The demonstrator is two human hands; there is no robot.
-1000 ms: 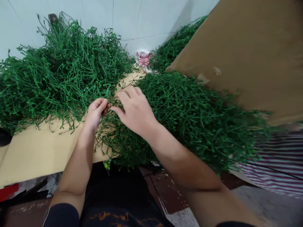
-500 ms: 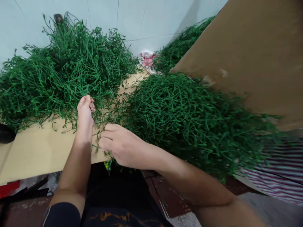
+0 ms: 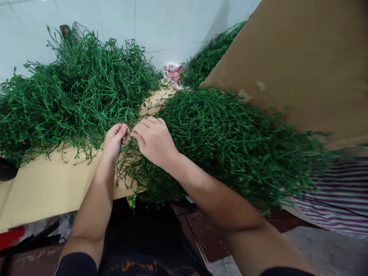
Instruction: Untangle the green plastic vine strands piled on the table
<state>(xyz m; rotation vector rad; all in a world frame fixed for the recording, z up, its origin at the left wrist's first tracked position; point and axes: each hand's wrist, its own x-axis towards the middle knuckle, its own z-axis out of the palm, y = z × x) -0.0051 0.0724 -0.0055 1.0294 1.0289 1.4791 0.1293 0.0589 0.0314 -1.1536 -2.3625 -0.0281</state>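
A large heap of thin green plastic-looking stems (image 3: 94, 80) lies on the left, and a second green heap (image 3: 218, 134) is on the right. Between them, over tan cardboard (image 3: 51, 184), my two hands meet fingertip to fingertip. My left hand (image 3: 116, 140) is closed in a pinch at the lower edge of the left heap. My right hand (image 3: 153, 140) pinches just beside it, thumb and fingers pressed together. What lies between the fingertips is too small to make out. Loose green stems are scattered under both hands.
A big brown cardboard sheet (image 3: 299, 65) leans at the upper right, with more green stems (image 3: 212, 53) behind it. A pink and white cloth (image 3: 174, 74) sits near the tiled wall (image 3: 115, 19). Striped fabric (image 3: 339, 195) is at the right, a dark object (image 3: 7, 168) at the left edge.
My right hand has moved up and to the right, its fingertips now meeting those of my left hand. My left hand has shifted slightly right and down. The view has shifted a little.
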